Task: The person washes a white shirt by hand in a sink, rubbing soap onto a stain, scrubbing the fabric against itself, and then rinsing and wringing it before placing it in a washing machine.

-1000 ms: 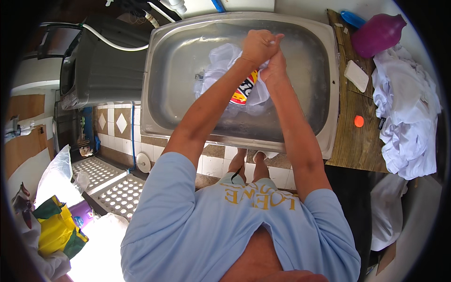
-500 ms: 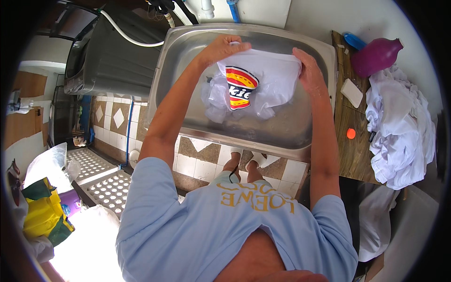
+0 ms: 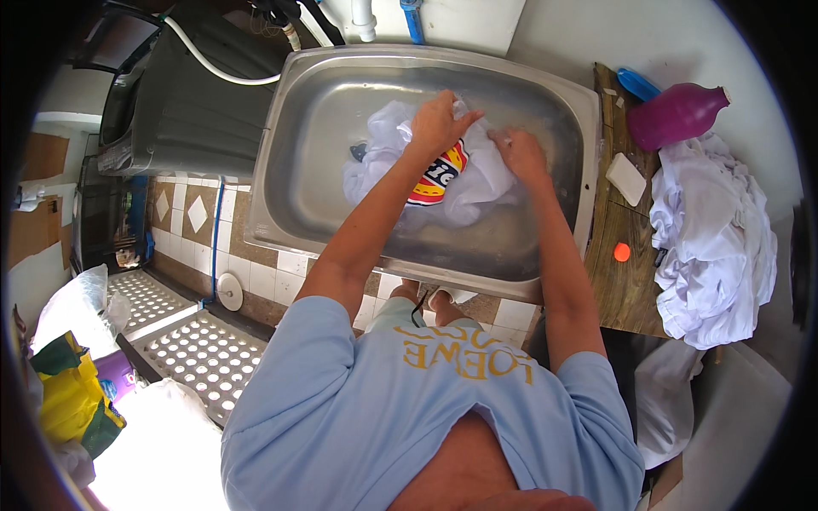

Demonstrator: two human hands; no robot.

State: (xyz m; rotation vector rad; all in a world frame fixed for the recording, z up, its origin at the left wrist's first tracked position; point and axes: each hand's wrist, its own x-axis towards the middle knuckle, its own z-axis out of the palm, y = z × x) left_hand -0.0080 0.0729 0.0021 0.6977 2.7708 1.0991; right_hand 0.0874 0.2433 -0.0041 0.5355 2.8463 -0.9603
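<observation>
The left hand (image 3: 439, 126) curls over the shirt (image 3: 479, 198), thumb apart; the right hand (image 3: 521, 155) bends at its three o'clock edge — pinching or merely touching, I cannot tell. The shirt lies mid-sink (image 3: 308, 128), walls presumably containing water. Soap (image 3: 626, 179) sits at three o'clock — probably for easy reach — clothes (image 3: 716, 243) beyond.

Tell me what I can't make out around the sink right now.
All in the head view:
Part of the colourful print on the white cloth: hidden by the left forearm.
The grip of the left hand: its back hides the palm.
The sink bottom under the cloth: covered by it.
The feet: partly hidden by the sink's near edge.
</observation>
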